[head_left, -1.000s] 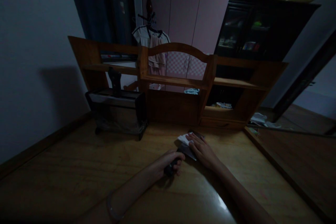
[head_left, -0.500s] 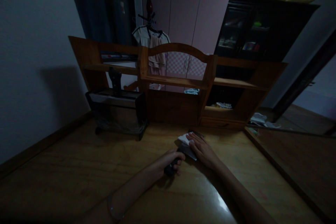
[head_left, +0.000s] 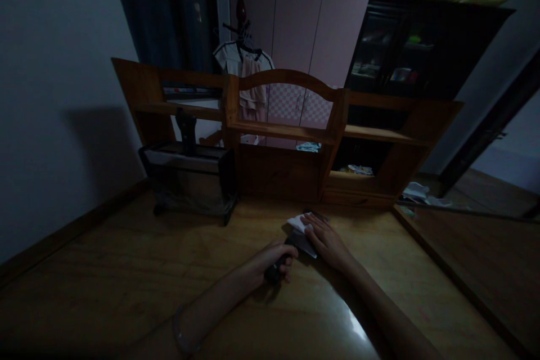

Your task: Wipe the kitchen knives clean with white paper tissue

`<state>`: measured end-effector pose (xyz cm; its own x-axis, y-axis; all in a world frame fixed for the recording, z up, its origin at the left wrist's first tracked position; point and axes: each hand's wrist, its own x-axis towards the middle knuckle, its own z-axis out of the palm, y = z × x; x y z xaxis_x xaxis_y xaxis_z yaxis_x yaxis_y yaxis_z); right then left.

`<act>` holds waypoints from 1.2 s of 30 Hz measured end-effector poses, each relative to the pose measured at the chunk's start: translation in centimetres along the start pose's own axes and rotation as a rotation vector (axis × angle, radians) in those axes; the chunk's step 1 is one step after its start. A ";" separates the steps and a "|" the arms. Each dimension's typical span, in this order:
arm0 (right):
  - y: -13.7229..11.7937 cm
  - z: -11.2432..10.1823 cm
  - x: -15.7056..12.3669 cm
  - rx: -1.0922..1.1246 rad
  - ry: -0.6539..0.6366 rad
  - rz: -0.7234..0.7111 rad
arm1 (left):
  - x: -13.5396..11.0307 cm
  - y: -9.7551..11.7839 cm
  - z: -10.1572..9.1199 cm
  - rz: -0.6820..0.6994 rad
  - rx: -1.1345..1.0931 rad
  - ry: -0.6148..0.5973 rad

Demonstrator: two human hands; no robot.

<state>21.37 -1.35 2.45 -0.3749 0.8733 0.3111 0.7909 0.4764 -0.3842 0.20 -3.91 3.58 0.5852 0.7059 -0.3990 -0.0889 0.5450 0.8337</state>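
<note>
My left hand [head_left: 280, 261] is closed around the black handle of a kitchen knife [head_left: 304, 244]. The knife's broad, dark blade points to the right, towards my other hand. Fingers of my right hand [head_left: 324, 239] press a folded white tissue or cloth [head_left: 297, 223] against the blade, hiding much of it. Both hands are low over the wooden tabletop [head_left: 202, 281]. Left of them stands a dark-framed knife block [head_left: 188, 183] with a clear front, and a black handle [head_left: 186, 130] sticks up out of it.
Along the tabletop's back edge runs a wooden shelf unit [head_left: 287, 130]. A wall [head_left: 54, 124] closes off the left side. A raised wooden edge [head_left: 447, 270] borders the right. Behind are a pink wardrobe [head_left: 295, 28], hanging clothes [head_left: 248, 70] and a dark cabinet [head_left: 430, 50].
Hardly anything differs. The whole view has shifted by a few pixels, while both hands keep the same hold on the knife and the white tissue or cloth.
</note>
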 end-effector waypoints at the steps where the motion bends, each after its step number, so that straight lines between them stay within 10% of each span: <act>1: 0.0 0.0 0.0 0.002 0.002 0.002 | -0.1 0.1 0.0 0.001 -0.004 -0.002; 36: 0.2 -0.3 -0.2 -0.072 0.074 0.114 | 0.5 -0.6 -0.4 0.024 -0.006 0.008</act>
<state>21.78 -1.41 2.59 -0.2464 0.9102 0.3329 0.8601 0.3637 -0.3577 0.25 -3.72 2.70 0.5767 0.7223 -0.3817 -0.1078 0.5304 0.8409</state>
